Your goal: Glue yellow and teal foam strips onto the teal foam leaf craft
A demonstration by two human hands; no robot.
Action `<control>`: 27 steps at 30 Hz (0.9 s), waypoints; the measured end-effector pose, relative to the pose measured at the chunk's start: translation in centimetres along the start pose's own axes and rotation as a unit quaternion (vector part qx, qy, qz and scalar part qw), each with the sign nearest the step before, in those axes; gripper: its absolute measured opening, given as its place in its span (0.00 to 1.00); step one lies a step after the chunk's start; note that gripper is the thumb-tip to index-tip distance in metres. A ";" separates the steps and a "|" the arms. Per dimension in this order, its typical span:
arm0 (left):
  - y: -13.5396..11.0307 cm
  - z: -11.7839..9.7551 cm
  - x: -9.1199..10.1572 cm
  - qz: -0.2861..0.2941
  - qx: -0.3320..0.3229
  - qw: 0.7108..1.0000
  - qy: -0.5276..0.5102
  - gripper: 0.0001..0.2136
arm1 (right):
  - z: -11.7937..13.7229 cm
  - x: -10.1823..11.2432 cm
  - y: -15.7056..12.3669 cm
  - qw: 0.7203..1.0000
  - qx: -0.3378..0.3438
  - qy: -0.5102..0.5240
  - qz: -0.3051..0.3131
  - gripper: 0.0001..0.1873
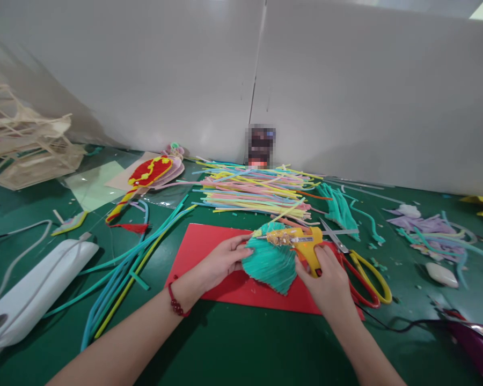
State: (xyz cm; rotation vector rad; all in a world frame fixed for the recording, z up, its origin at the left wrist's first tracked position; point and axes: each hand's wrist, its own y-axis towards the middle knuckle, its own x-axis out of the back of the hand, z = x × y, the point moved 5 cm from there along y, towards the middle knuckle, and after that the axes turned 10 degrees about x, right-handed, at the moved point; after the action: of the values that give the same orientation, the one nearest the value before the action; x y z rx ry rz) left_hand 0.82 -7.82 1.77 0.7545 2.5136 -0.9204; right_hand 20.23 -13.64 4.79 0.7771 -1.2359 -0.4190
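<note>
My left hand (221, 261) pinches the left edge of a teal fan-shaped piece made of fuzzy stems (270, 265), which lies on a red sheet (209, 252). My right hand (326, 276) grips the handle of a yellow glue gun (301, 241). Its nozzle points left over the top of the teal piece. A red bead bracelet sits on my left wrist.
A pile of pastel fuzzy stems (253, 193) lies behind the red sheet. Scissors with yellow and red handles (362, 268) rest to the right. Long teal and blue stems (121, 268), a white device (32, 289), a red-and-yellow fan (151, 171) and a wooden frame (24, 145) are on the left.
</note>
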 end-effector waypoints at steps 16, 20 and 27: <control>-0.1 -0.1 0.0 -0.001 0.008 1.000 0.005 0.20 | 0.0 0.2 0.1 1.000 -0.008 0.009 0.007 0.10; -0.1 -0.1 0.0 -0.002 0.009 1.000 0.006 0.20 | 0.1 0.2 0.2 1.000 0.001 0.007 0.000 0.10; -0.1 -0.1 0.1 -0.002 0.006 1.000 -0.001 0.20 | -0.2 0.1 -0.2 1.000 0.020 -0.009 0.006 0.10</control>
State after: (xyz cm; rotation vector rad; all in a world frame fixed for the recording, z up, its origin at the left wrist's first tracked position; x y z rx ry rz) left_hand 0.67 -7.78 1.82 0.7515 2.5121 -0.9372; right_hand 20.51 -13.74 4.68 0.8010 -1.2688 -0.3933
